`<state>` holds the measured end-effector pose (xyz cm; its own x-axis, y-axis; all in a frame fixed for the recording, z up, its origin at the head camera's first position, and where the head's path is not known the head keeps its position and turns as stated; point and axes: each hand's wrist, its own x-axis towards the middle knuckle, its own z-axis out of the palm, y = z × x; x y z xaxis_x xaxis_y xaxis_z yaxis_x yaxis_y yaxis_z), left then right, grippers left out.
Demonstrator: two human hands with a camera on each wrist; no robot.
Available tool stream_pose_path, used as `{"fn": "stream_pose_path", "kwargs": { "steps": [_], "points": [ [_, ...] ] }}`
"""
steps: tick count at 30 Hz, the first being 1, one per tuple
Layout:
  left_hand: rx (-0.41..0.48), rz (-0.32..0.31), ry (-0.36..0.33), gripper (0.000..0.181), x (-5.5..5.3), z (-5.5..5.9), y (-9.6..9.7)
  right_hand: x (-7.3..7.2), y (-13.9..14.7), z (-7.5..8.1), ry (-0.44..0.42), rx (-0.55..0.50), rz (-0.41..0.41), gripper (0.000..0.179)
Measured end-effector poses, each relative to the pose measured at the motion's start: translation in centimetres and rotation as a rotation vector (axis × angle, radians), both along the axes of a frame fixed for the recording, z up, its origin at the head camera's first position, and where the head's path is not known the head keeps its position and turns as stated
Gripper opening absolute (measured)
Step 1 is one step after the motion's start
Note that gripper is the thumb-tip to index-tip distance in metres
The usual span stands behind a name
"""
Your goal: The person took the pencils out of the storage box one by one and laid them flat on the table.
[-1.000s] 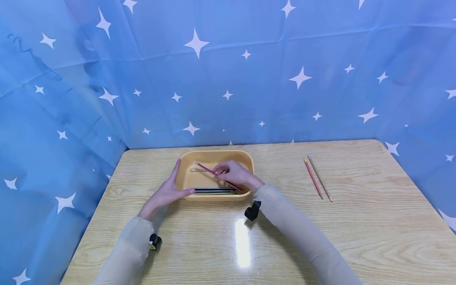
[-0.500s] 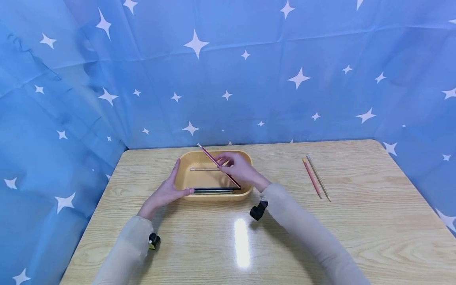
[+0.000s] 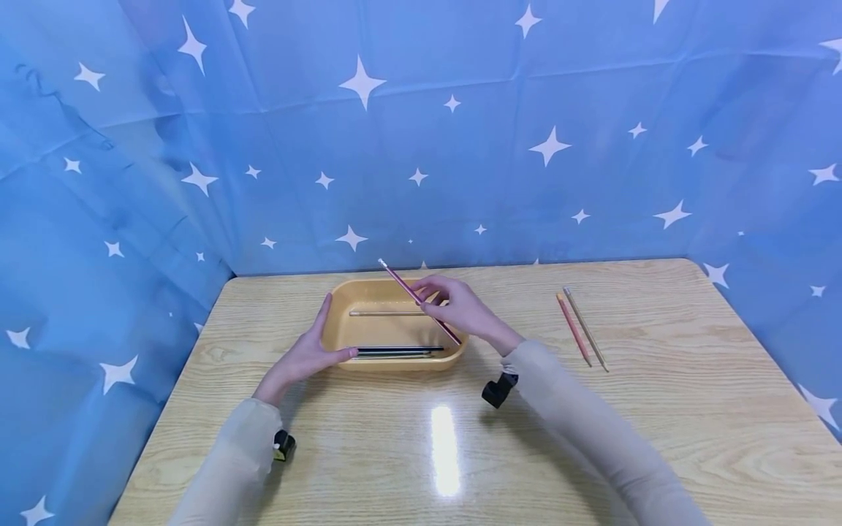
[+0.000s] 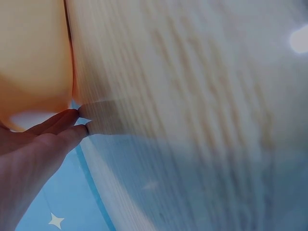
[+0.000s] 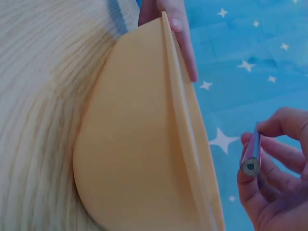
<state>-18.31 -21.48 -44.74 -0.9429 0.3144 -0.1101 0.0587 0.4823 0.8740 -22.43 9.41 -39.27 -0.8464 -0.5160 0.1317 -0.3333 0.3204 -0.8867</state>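
A purple pencil (image 3: 400,280) slants above the yellow bin (image 3: 388,333), pinched between the thumb and fingers of my right hand (image 3: 460,307). Its white-tipped end points up and left; the right wrist view shows the pencil's sharpened lead end (image 5: 250,166) facing the camera. My left hand (image 3: 312,352) holds the bin's near left corner, thumb over the front rim and fingers along the left side. Inside the bin, a pale pencil (image 3: 384,314) lies across the back part. Several dark pencils (image 3: 397,350) lie side by side along the front wall.
To the right of the bin, a red pencil (image 3: 574,330) and a golden-brown pencil (image 3: 585,329) lie on the wooden table (image 3: 658,409). A blue star-patterned cloth (image 3: 447,183) hangs behind and at the left of the table.
My right hand has lifted the purple pencil up from inside the bin and moved it to the right. My left hand stays at the bin's corner.
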Motion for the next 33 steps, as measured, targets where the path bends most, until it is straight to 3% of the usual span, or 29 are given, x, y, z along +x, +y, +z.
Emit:
{"fn": "stream_pose_path", "kwargs": {
  "steps": [12, 33],
  "points": [
    [-0.003, 0.008, -0.011, 0.117, 0.1, 0.3, -0.1, 0.0, 4.6, -0.2, 0.06, 0.059, -0.045, 0.032],
    [-0.015, -0.01, 0.016, 0.117, 0.2, 0.3, 0.1, 1.5, 11.5, -1.1, 0.034, 0.174, -0.15, 0.029]
  ]
}}
